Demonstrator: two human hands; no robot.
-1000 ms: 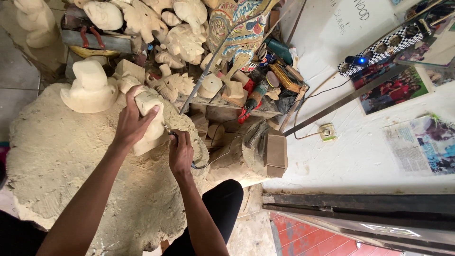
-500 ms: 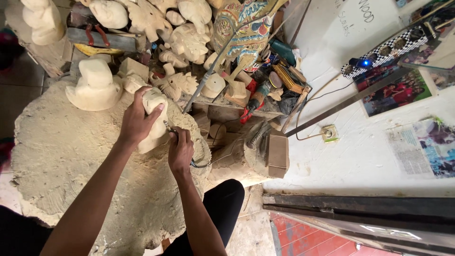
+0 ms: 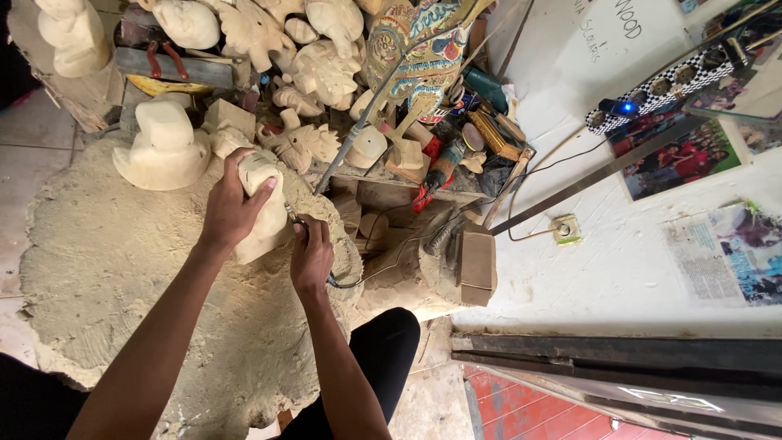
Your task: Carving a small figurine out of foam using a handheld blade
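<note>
Sawdust-heaped surface (image 3: 106, 269): left hand (image 3: 230, 208) grips carving (image 3: 265, 204), right hand (image 3: 312, 257) closed on tool (image 3: 295, 218), mid-cut; next needs steady pressure.

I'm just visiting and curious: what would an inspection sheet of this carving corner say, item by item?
Surface: sawdust-covered mat on tiled floor.
Job's things: pale wooden carving, gripped from above by the left hand; small carving tool in the right hand, tip against the carving.
Clutter: unfinished pale carvings, a hat-shaped block, a painted figure, red-handled tools.
Grippers: nothing seen; bare hands only.
Cables: thin cord to a wall socket.
Surroundings: white wall, pictures pinned up.
</note>
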